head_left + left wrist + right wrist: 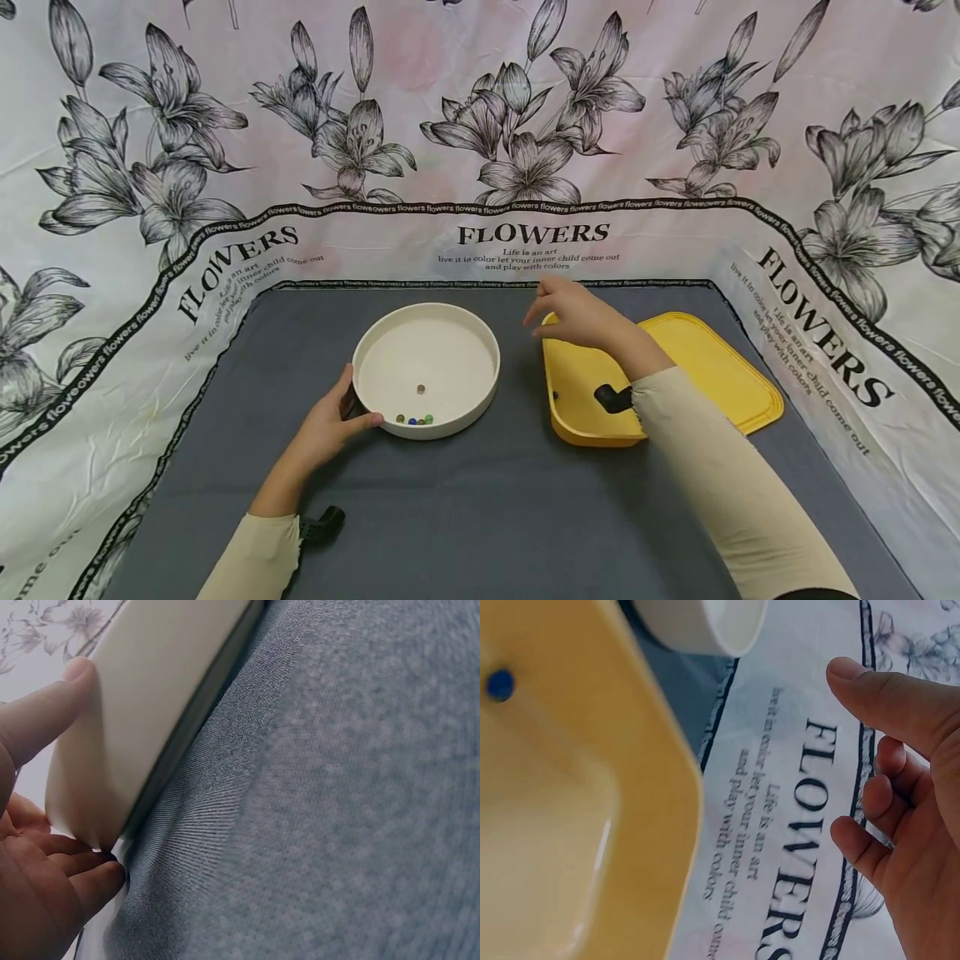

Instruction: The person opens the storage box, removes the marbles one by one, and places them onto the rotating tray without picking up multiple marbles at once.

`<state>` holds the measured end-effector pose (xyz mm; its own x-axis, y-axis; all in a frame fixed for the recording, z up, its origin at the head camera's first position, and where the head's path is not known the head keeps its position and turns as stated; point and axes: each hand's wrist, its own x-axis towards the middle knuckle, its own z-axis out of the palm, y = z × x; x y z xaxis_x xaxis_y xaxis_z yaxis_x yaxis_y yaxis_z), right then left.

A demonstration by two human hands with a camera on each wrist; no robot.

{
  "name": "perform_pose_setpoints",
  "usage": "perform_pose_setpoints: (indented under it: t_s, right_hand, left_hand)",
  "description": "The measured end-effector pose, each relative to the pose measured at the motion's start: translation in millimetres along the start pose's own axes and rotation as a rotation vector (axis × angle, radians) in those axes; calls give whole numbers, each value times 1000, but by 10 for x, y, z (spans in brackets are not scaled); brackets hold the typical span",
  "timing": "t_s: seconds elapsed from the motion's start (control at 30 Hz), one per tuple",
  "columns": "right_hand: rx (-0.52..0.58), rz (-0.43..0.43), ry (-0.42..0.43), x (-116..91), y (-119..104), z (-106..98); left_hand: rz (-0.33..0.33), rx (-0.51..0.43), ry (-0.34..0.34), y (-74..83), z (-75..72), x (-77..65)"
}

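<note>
A round white dish [427, 350] stands on the grey cloth, with several small marbles [417, 420] gathered near its front edge and a brownish one [421, 389] apart from them. My left hand [330, 421] grips the dish's left side, thumb at the rim and fingers by its lower edge. Above the back left corner of a yellow tub [592, 433] hovers my right hand [573, 314]; its fingers are loosely bent and nothing shows between them. Inside the tub lies a dark blue marble [500, 685] by the left wall. My right forearm hides part of the tub.
A flat yellow lid [712, 367] lies to the right of the tub, partly behind my right sleeve. The grey area [465, 517] is bordered by white flower-printed cloth [525, 250] at the back and both sides.
</note>
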<state>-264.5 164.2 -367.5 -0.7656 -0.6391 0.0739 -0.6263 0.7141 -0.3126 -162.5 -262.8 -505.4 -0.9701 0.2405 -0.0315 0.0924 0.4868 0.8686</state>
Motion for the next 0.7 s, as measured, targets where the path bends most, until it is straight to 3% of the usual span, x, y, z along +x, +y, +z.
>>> perform_pose_setpoints:
  t_s: [0.27, 0.7]
  right_hand:
    - [51, 112, -23, -156, 234, 113]
    - [156, 211, -67, -261, 526, 337]
  left_hand:
    - [-1, -17, 5, -32, 18, -12]
    - [2, -20, 2, -26, 6, -3]
